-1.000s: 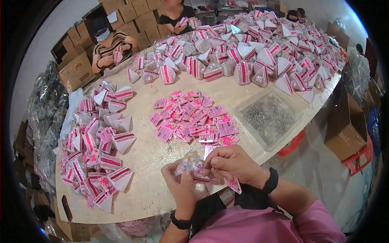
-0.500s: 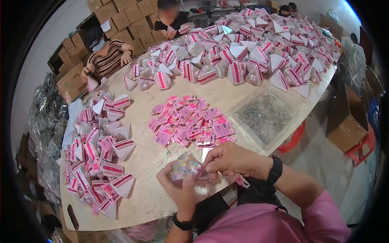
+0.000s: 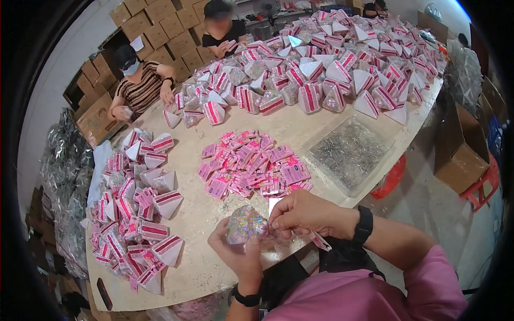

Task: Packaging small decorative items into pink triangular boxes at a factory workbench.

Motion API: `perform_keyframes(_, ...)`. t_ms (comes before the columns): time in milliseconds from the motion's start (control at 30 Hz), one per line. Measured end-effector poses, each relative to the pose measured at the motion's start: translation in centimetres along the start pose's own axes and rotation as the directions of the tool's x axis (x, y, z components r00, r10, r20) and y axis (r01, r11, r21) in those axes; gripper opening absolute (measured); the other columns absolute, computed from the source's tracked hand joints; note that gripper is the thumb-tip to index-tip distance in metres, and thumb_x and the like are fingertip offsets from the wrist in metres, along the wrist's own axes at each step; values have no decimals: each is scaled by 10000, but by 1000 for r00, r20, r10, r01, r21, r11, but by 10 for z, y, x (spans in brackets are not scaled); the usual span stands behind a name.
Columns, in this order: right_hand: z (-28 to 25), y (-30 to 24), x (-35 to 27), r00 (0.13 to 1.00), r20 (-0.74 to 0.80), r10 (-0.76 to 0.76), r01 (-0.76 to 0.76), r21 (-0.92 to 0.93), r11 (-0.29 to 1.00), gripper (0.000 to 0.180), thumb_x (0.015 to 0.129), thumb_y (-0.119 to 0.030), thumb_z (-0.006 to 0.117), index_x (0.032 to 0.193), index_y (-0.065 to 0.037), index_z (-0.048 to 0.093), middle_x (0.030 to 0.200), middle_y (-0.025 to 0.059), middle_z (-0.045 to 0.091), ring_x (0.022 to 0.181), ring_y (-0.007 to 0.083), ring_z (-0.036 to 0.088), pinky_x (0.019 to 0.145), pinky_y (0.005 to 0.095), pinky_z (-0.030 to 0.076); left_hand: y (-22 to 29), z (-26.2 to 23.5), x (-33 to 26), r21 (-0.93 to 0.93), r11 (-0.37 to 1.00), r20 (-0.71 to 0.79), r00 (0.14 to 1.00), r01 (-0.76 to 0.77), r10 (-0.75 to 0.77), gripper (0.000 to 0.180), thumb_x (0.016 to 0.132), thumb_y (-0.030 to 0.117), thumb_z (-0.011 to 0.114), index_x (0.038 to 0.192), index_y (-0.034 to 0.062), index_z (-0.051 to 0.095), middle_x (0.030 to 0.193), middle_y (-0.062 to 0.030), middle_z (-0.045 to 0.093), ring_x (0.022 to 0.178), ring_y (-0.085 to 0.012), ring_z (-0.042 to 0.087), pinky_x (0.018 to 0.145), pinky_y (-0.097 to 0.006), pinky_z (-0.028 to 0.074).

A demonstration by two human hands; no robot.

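Note:
My left hand (image 3: 238,251) is wrapped round a toy cake slice (image 3: 245,224) with a glittery, multicoloured top, just above the near table edge. Pressed against the slice's right side, my right hand (image 3: 302,215) has its fingertips pinched together. What lies between those fingertips is too small to tell. A folded pink card (image 3: 320,242) sticks out below my right palm, held by the lower fingers. Ahead of my hands lies a loose heap of pink printed cards (image 3: 251,163). Beside it stands a shallow clear tray (image 3: 350,152) of thin, silvery pieces.
A pile of cake slices (image 3: 155,232) covers the table's left side, and a larger heap (image 3: 321,69) fills the far side. A dark phone-like object (image 3: 104,294) lies at the near left corner. Two people sit across the table. An opened carton (image 3: 461,152) stands on a red stool (image 3: 483,184).
The view has shifted slightly. My hands stay together at the slice, which is tilted a little differently. Across the table, the person in stripes has lowered a hand, and the other person's hands have moved.

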State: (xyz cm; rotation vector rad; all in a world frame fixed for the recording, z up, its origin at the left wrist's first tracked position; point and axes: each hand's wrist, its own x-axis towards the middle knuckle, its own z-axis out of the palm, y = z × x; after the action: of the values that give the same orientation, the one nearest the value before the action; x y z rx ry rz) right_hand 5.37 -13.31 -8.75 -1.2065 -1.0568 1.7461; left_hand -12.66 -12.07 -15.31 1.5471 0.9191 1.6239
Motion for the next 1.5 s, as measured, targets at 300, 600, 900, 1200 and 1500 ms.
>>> perform_keyframes(300, 3, 0, -3, 1000, -29, 2, 0, 71, 997, 105, 781, -16, 604, 856, 53, 628, 570, 75, 586, 368, 35, 418, 335, 175, 266, 2, 3, 0, -20, 999, 0, 999, -39, 39, 554, 759, 224, 678, 1152, 16, 348, 1168, -128, 415, 1092, -222, 432, 963, -369, 354)
perform_keyframes(600, 7, -2, -5, 983, -85, -165, 148, -180, 972, 108, 773, -46, 582, 814, 24, 652, 571, 26, 576, 460, 41, 467, 414, 215, 353, -2, -2, 0, 196, 955, 58, 975, -222, 214, 580, 734, 190, 712, 1143, 49, 326, 1197, -163, 401, 1096, -253, 434, 968, -383, 352)
perform_keyframes(900, 16, 10, -1, 801, -42, -597, 287, -848, 446, 151, 782, -109, 531, 812, 0, 631, 684, 164, 610, 632, 279, 612, 578, 358, 468, 7, -5, 4, 371, 873, 188, 946, -317, 263, 610, 696, 85, 721, 1151, 33, 319, 1203, -178, 390, 1107, -273, 434, 954, -393, 366)
perform_keyframes(1200, 4, 12, 6, 883, -60, -467, 301, -690, 658, 147, 753, -126, 571, 808, 5, 607, 640, 164, 573, 603, 263, 586, 556, 367, 444, 2, -3, 4, 336, 891, 160, 951, -305, 266, 682, 630, 144, 795, 1158, -4, 390, 1189, -180, 434, 1063, -311, 465, 851, -371, 416)
perform_keyframes(1500, 17, 22, 9, 689, 91, -719, 288, -945, 157, 145, 727, -144, 614, 807, -24, 602, 646, 101, 611, 555, 223, 616, 457, 322, 453, 7, -6, 9, 347, 929, 123, 988, -128, 91, 612, 609, 92, 779, 1083, 2, 401, 1158, -190, 436, 1055, -318, 470, 872, -380, 405)
